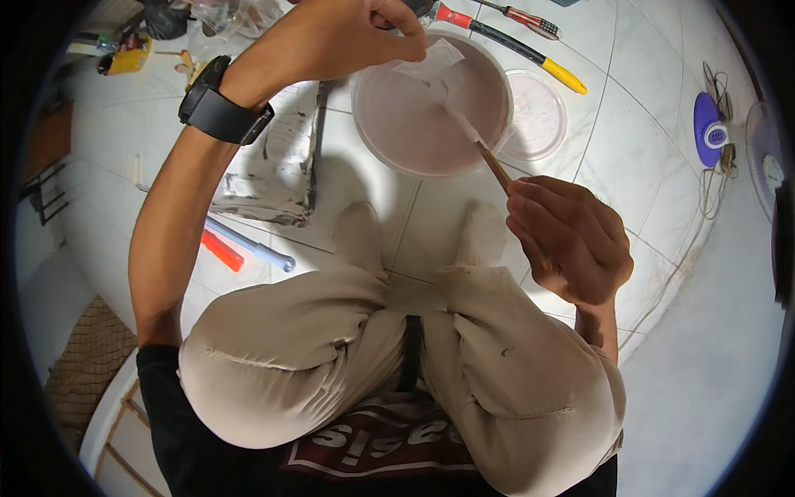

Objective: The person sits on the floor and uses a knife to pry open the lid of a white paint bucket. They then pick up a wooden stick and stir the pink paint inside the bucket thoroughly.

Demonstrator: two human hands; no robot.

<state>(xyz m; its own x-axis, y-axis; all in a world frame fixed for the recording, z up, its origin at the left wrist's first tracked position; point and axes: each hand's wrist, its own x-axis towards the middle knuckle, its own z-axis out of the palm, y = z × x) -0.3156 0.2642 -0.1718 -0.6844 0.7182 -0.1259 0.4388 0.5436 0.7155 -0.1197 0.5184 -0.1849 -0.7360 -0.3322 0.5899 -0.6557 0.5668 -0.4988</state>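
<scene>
My left hand [356, 41], with a black watch on its wrist, pinches a thin translucent white piece [440, 58] over the top of a round plastic tub [389, 153] of pale pinkish liquid. My right hand [571, 232] grips a slim wooden stick [493, 161]; its pale-coated end reaches into the tub beneath the piece. A round translucent lid [537, 114] lies right of the tub. Left of it is a block-like thing [257, 182] with white and dark smears, partly behind my left arm.
Tiled floor holds a red-and-yellow handled tool [563, 74], a screwdriver [542, 25], red [222, 248] and light-blue [265, 253] tools. A purple fan base [706, 124] with cables stands right. Plastic bags [232, 25] lie upper left. My bent legs and feet occupy the lower middle.
</scene>
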